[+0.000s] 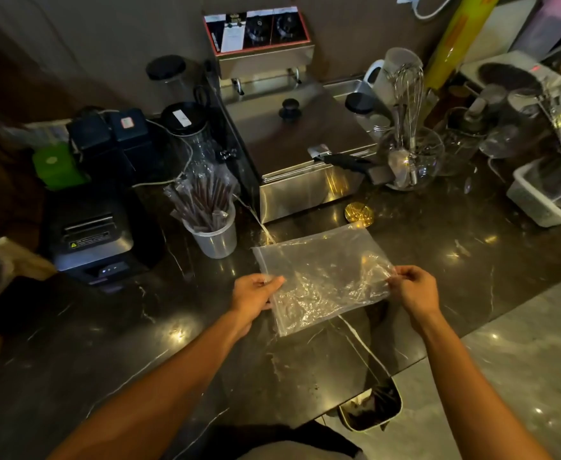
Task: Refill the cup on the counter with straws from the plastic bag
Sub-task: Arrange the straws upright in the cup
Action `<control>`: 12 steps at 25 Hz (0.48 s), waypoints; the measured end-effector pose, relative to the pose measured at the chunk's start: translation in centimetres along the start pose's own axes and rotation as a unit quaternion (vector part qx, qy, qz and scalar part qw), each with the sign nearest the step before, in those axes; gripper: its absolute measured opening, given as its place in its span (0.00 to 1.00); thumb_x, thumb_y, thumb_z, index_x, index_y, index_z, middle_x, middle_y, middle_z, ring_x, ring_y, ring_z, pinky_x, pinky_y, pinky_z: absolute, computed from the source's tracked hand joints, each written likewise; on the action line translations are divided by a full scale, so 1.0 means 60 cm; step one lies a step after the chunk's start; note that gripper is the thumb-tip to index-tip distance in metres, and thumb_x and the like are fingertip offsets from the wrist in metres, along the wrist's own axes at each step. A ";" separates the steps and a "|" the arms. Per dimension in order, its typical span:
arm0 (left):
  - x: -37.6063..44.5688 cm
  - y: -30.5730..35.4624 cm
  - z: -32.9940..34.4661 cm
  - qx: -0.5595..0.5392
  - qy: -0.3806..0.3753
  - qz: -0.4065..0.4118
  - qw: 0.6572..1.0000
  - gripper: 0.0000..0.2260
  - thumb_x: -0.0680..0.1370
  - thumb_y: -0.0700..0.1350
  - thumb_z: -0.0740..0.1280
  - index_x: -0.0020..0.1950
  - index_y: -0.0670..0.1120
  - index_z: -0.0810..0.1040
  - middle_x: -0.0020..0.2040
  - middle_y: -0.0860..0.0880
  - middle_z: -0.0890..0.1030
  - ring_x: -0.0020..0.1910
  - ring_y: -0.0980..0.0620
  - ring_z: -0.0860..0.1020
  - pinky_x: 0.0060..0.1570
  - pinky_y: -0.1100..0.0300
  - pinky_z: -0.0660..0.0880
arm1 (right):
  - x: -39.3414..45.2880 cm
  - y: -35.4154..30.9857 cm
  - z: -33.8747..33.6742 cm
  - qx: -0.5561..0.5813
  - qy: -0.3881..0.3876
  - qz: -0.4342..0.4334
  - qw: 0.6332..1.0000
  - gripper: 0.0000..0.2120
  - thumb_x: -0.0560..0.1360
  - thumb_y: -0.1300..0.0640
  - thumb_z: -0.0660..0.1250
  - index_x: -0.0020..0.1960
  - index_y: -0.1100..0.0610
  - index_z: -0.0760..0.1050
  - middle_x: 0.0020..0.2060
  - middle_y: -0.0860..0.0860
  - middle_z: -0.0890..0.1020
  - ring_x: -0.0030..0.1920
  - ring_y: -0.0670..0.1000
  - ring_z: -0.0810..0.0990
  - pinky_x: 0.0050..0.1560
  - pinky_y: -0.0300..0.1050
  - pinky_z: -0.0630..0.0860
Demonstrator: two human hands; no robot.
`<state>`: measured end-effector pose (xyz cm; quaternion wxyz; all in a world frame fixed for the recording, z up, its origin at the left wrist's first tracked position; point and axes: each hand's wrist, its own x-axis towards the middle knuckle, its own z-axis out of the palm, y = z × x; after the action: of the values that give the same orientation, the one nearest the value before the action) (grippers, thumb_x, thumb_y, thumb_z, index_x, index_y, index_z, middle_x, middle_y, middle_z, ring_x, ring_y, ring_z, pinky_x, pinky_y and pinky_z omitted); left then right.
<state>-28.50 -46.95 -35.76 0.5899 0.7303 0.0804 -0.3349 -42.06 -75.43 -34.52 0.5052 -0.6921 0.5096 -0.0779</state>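
Reaching forward, left hand (255, 291) and right hand (413, 288) each grip plastic bag (322, 277); arms outstretched.

Steel fryer (292, 144), receipt printer (89, 234) (black), whisk (408, 94) behind.

Dark marble counter (438, 247) carries cup (214, 239), fryer (305, 161), printer (93, 237).
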 end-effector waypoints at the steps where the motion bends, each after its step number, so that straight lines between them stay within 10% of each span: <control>1: 0.004 0.002 0.000 0.029 -0.006 0.002 1.000 0.11 0.77 0.46 0.75 0.54 0.40 0.84 0.46 0.47 0.86 0.42 0.55 0.82 0.41 0.62 0.79 | 0.003 0.000 0.002 -0.011 0.002 0.005 1.000 0.07 0.77 0.67 0.70 0.53 0.59 0.82 0.49 0.59 0.86 0.53 0.62 0.85 0.58 0.63 0.82; 6: 0.015 0.019 -0.036 0.120 0.003 0.021 0.993 0.12 0.78 0.53 0.73 0.49 0.44 0.86 0.42 0.47 0.84 0.41 0.52 0.82 0.42 0.60 0.79 | -0.006 -0.036 0.032 -0.135 0.010 -0.060 0.989 0.19 0.80 0.63 0.69 0.70 0.62 0.76 0.63 0.61 0.83 0.64 0.63 0.81 0.66 0.60 0.77; 12: 0.022 0.032 -0.130 0.004 0.178 0.039 0.983 0.16 0.72 0.61 0.75 0.49 0.51 0.78 0.47 0.47 0.85 0.50 0.43 0.85 0.56 0.43 0.81 | -0.055 -0.154 0.164 -0.077 -0.141 -0.169 0.972 0.05 0.81 0.63 0.68 0.56 0.57 0.81 0.45 0.50 0.84 0.49 0.53 0.83 0.46 0.40 0.78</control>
<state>-23.39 -40.73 -34.36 0.5758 0.7832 0.1541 -0.1770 -31.68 -67.01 -30.66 0.4967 -0.8090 0.3135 -0.0242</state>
